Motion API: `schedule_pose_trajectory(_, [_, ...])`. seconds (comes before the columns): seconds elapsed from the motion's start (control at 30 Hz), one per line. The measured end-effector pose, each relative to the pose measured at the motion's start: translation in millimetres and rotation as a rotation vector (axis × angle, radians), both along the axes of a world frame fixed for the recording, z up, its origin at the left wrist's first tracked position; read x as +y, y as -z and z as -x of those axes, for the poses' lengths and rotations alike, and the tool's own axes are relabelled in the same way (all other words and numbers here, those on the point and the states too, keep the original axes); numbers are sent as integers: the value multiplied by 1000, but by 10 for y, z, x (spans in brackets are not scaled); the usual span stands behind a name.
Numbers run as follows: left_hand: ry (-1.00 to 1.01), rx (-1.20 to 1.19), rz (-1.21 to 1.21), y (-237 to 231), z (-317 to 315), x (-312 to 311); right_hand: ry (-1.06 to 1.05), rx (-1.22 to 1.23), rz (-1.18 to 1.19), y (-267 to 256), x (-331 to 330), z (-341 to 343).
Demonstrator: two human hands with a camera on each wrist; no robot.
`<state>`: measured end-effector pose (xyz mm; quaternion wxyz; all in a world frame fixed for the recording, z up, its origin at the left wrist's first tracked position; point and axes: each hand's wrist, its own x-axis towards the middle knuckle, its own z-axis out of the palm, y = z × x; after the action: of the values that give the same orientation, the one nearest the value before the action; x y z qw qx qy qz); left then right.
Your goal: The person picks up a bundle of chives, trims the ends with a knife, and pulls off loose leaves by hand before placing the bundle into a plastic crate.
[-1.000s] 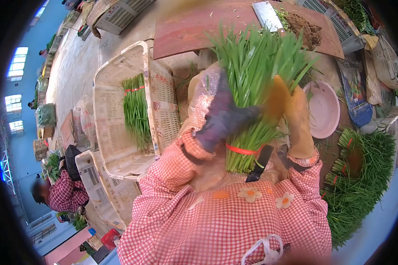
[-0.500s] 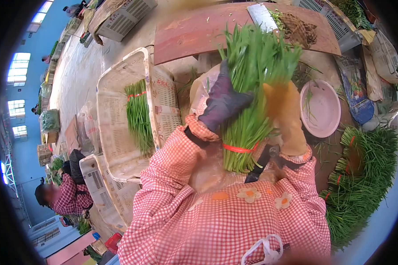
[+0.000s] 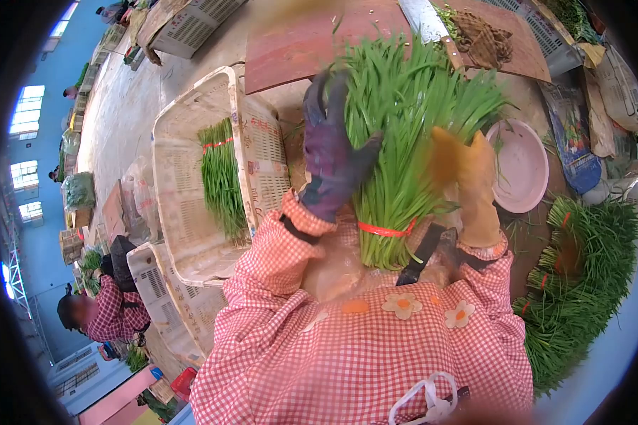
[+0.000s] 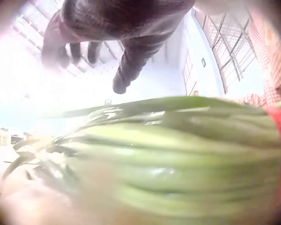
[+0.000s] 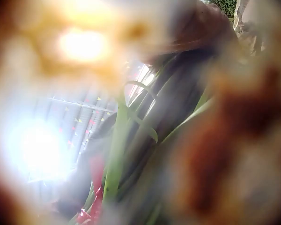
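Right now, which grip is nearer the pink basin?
Right: in the head view, the right grip is just left of the pink basin; the left grip is farther, across the green bundle.

Blur obscures part of the right hand point(image 3: 476, 185), the head view's top edge crops a knife point(image 3: 422, 21), and most right-wrist detail is smeared.

A red band point(image 3: 386, 231) sets off green stalks point(image 3: 397, 159), with a red-and-white checked smock point(image 3: 354, 361), purple-black glove point(image 3: 329, 156) and mustard-yellow glove point(image 3: 478, 191).
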<state>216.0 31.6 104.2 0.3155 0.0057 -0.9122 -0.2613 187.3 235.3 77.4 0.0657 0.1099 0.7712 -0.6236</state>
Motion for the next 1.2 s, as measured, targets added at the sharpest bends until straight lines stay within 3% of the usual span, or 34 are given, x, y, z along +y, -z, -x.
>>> schedule_pose_trajectory(0.1, [528,-67,-271,94,-243,-45,7,-1,-93,8,-17,27])
schedule_pose_trajectory(0.13, [501,-173,-419,42,-349,83,8,-2,-97,25,-19,34])
schedule_pose_trajectory(0.23, [527,-381,-111,-84,-447,207,23,-16,-22,49,-21,37])
schedule_pose_trajectory(0.27, [506,-321,-129,57,-445,217,18,-18,25,72,-18,39])
schedule_pose_trajectory(0.37, [435,-526,-272,34,-434,231,14,-24,83,131,1,52])
schedule_pose_trajectory(0.57, [407,-573,-154,55,-330,247,19,-63,48,-15,-46,38])
schedule_pose_trajectory(0.67, [352,-685,-342,53,-268,282,21,-68,150,81,-29,44])
schedule_pose_trajectory(0.9, [423,-417,-282,113,26,329,-109,82,56,89,49,10])
schedule_pose_trajectory(1.0, [473,-306,-281,127,316,304,-61,-14,-53,-65,8,21])
schedule_pose_trajectory(1.1, [571,-165,-377,229,728,215,-45,-55,-108,-154,-1,11])
schedule_pose_trajectory(1.17, [455,-287,-500,333,1095,70,-49,-58,-60,-158,18,7])
schedule_pose_trajectory(1.2, [438,-215,-574,391,1288,-74,-52,-54,-51,-130,27,9])
